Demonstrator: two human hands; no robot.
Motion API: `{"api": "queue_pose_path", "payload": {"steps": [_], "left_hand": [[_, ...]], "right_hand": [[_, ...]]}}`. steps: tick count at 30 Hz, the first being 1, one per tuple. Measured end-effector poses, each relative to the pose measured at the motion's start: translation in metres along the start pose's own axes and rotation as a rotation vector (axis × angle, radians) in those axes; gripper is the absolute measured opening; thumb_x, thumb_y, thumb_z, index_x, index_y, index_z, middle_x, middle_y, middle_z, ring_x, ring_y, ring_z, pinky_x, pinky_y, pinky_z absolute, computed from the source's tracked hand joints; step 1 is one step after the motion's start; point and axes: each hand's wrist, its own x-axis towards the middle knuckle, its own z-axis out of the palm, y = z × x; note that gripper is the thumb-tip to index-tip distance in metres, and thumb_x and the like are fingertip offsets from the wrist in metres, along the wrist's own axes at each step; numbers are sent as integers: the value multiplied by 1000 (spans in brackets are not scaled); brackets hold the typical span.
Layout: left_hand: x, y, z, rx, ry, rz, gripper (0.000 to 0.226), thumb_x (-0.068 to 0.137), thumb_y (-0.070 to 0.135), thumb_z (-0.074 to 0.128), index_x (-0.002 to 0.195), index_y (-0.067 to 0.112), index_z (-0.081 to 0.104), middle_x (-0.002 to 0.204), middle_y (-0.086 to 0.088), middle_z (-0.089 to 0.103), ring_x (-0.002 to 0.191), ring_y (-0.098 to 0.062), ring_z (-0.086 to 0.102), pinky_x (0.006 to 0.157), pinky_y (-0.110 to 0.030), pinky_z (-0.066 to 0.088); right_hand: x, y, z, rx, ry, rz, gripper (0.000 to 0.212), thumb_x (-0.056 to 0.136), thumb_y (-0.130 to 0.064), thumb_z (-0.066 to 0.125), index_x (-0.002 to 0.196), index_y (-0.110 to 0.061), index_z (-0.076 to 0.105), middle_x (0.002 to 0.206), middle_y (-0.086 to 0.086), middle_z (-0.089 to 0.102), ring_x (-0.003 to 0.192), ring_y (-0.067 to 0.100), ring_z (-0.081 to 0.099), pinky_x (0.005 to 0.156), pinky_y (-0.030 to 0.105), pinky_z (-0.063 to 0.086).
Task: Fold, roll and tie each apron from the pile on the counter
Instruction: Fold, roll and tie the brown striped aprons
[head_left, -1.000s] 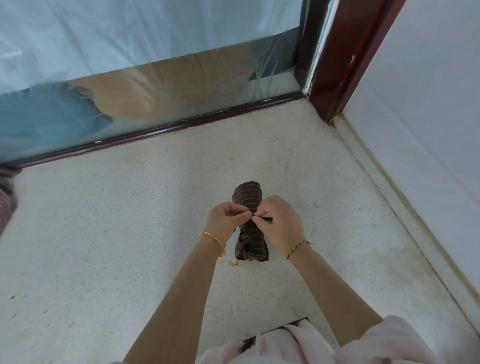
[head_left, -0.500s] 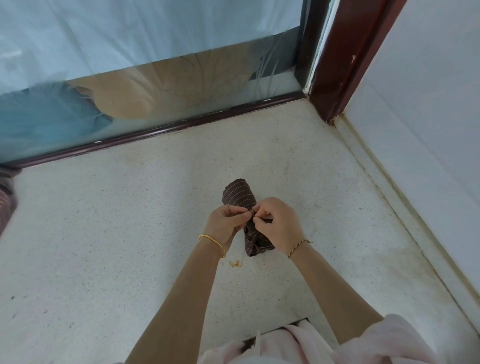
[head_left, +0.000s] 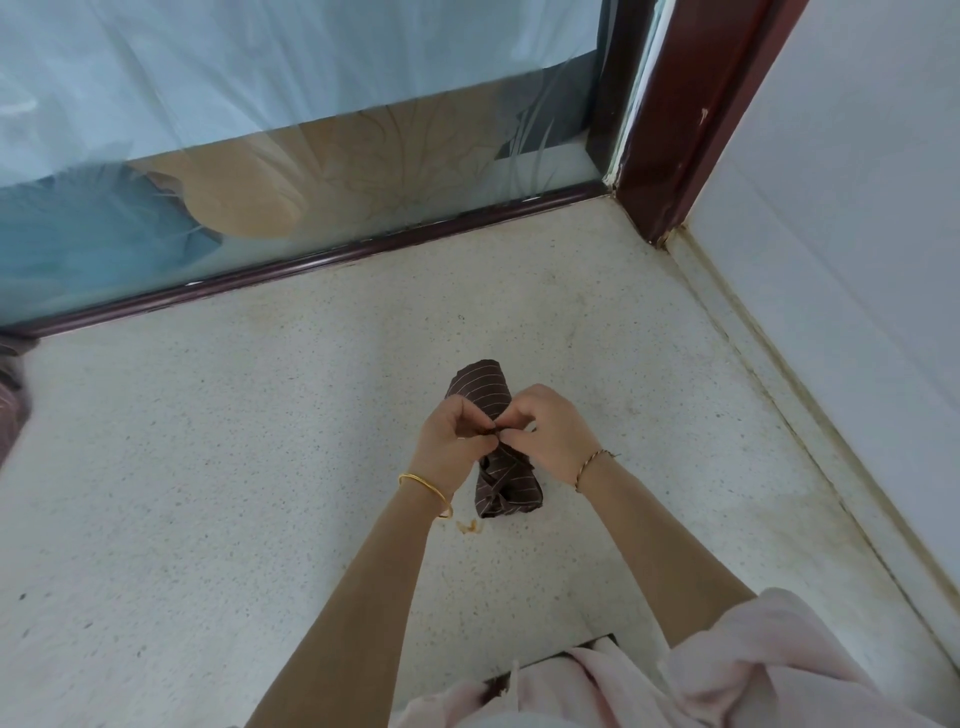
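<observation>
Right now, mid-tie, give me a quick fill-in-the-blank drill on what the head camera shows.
1. The rolled apron is dark brown with thin pale ____.
2. The left hand and right hand pinch the tie above the ____ of the roll.
3. The plain gold bangle sits on the ____ wrist.
4. The roll rests on a speckled ____.

Missing words: stripes; middle; left; counter

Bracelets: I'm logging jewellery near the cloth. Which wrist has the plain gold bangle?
The left wrist: its bangle is a smooth gold ring. The right wrist's bracelet is thin, twisted and darker.
</observation>
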Motion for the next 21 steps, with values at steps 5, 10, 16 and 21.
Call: {"api": "queue_pose_path", "payload": {"steps": [5, 10, 16, 21], "left_hand": [[-2, 1, 6, 221, 141, 127, 36, 74, -12, 64, 90, 20, 59, 83, 10, 61, 76, -1, 59, 72, -14, 50], [-1, 0, 8, 444, 185, 166, 18, 81, -2, 63, 84, 16, 67, 92, 5, 58, 80, -6, 56, 69, -7, 45], [0, -4, 6, 447, 213, 265, 16, 78, -6, 67, 75, 10, 65, 95, 0, 49, 79, -5, 50, 73, -2, 42], [-1, -6, 7, 415, 223, 287, 27, 75, -12, 66, 71, 14, 59, 89, 6, 46, 77, -7, 51, 72, -7, 46]], "right_hand": [[5, 1, 9, -15, 21, 62, 11, 86, -17, 65, 91, -8, 71, 88, -2, 57, 83, 13, 55, 76, 23, 44], [5, 3, 10, 143, 14, 132, 10, 87, -16, 64, 92, -9, 70, 85, 4, 67, 81, 16, 62, 80, 30, 54], [9, 4, 5, 299, -41, 213, 14, 90, -4, 57, 100, -7, 68, 82, 10, 68, 68, 12, 63, 69, 25, 56], [15, 1, 5, 226, -102, 202, 18, 90, -3, 56, 101, -8, 69, 81, 10, 68, 65, 12, 61, 71, 30, 57]]}}
